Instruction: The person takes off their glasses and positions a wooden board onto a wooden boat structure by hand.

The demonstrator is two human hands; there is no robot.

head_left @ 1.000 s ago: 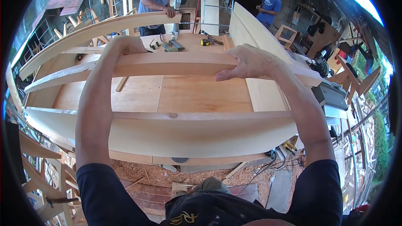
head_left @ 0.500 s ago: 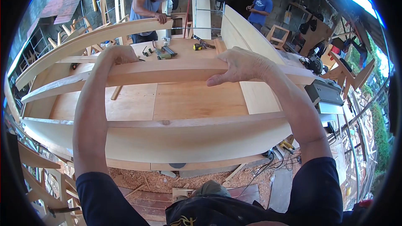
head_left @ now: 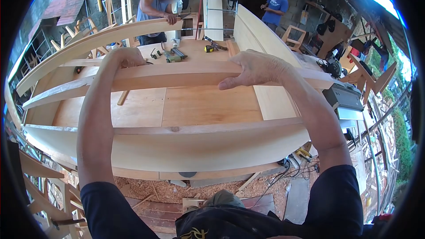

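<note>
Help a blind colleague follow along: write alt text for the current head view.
A person's right hand holds a long wooden beam; the left hand reaches over to its far side. Tools lie beyond; a co-worker touches a curved board.

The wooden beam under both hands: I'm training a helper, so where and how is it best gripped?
Likely at two spots well apart along the beam, from above, thumb on its near face: it is long and gently curved, with a narrow top edge that the right hand straddles.
</note>
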